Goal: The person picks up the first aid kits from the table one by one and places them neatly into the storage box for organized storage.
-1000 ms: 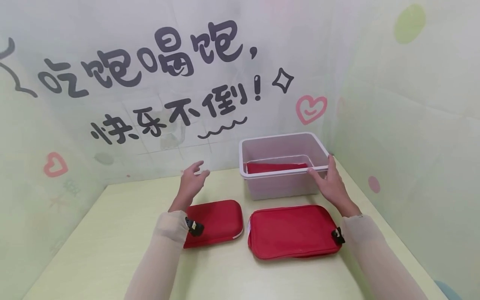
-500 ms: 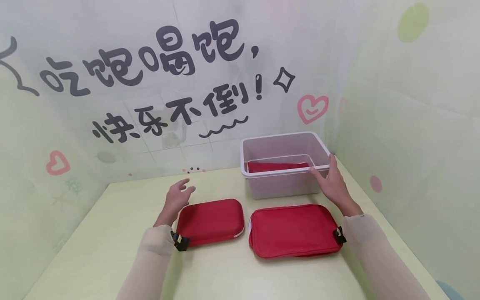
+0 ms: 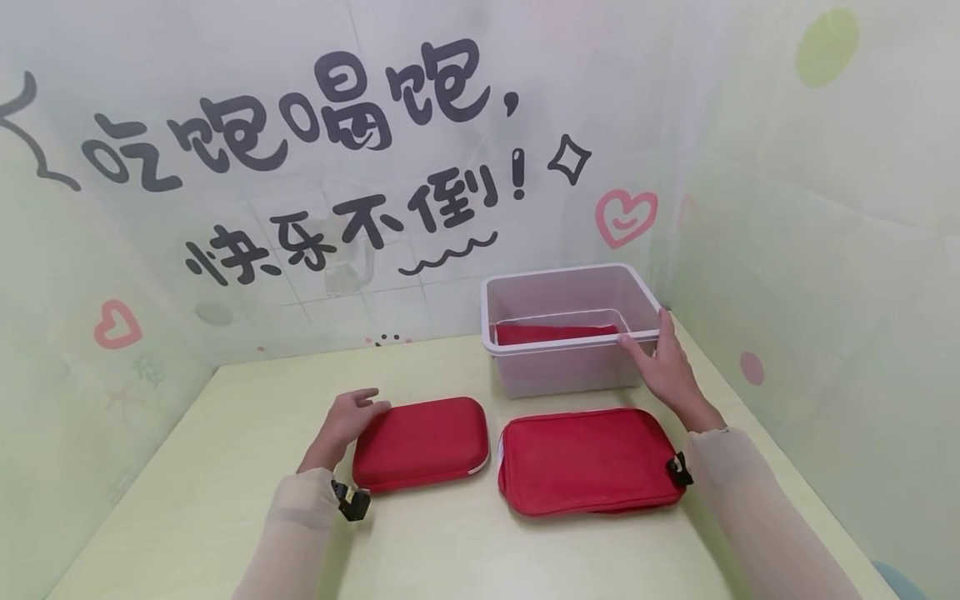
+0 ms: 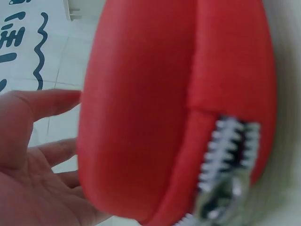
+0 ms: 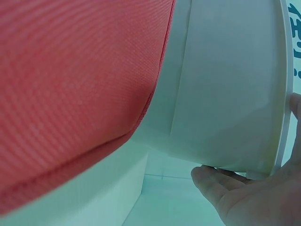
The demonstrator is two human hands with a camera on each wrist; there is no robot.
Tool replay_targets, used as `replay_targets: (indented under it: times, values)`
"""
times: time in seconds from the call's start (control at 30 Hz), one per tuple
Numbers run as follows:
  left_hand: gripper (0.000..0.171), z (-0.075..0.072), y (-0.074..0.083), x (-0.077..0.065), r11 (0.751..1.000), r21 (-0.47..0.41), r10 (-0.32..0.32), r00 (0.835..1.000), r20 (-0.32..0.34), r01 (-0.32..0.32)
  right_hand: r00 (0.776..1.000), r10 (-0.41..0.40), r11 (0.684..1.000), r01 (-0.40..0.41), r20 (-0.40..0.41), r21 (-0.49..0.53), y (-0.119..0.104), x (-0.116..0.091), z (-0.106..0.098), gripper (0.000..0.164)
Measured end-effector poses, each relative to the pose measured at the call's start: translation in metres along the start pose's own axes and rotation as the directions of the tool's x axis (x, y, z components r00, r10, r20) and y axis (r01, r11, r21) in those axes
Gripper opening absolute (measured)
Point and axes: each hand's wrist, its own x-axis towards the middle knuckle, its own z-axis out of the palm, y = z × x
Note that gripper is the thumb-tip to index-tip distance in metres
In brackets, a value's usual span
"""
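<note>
A small red zip case point(image 3: 422, 442) lies on the table in front of me. My left hand point(image 3: 348, 417) is at its far left corner, fingers extended; whether they touch it I cannot tell. In the left wrist view, the case's metal zipper point(image 4: 223, 155) shows close up behind the spread left fingers. My right hand point(image 3: 670, 371) holds the front right corner of a pale plastic bin point(image 3: 566, 371), thumb at the rim and fingers along the side. Something flat and red point(image 3: 555, 333) lies inside the bin. A larger red pouch point(image 3: 588, 462) lies in front of the bin.
The pale yellow table point(image 3: 427, 550) meets a white printed curtain point(image 3: 420, 308) at the back. Another curtain point(image 3: 817, 317) stands close along the right side, beside the bin and my right arm.
My left hand has moved left and down, from above and beyond the red zip case to its far left corner. The right hand and the bin have stayed put.
</note>
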Motion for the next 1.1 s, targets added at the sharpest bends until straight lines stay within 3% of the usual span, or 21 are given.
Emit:
replay_targets:
  times: [0.23, 0.5, 0.67, 1.1]
  values:
    - [0.063, -0.002, -0.007, -0.006, 1.0, 0.01, 0.028, 0.998, 0.048, -0.028, 1.0, 0.001, 1.0, -0.001, 0.004, 0.013, 0.001, 0.0, 0.0, 0.088]
    - [0.068, -0.008, -0.017, -0.01, 1.0, 0.015, 0.01, 0.994, 0.104, -0.011, 1.0, 0.002, 1.0, -0.002, 0.004, 0.013, 0.0, 0.0, -0.001, 0.087]
    - [0.066, -0.01, -0.017, -0.013, 0.998, 0.06, 0.021, 0.991, 0.133, -0.029, 1.0, 0.001, 1.0, -0.001, 0.002, 0.011, 0.0, 0.0, -0.001, 0.087]
    - [0.056, -0.007, -0.017, -0.01, 0.996, 0.078, 0.027, 0.993, 0.116, -0.036, 1.0, 0.002, 1.0, -0.002, 0.003, 0.007, 0.0, -0.001, 0.0, 0.088]
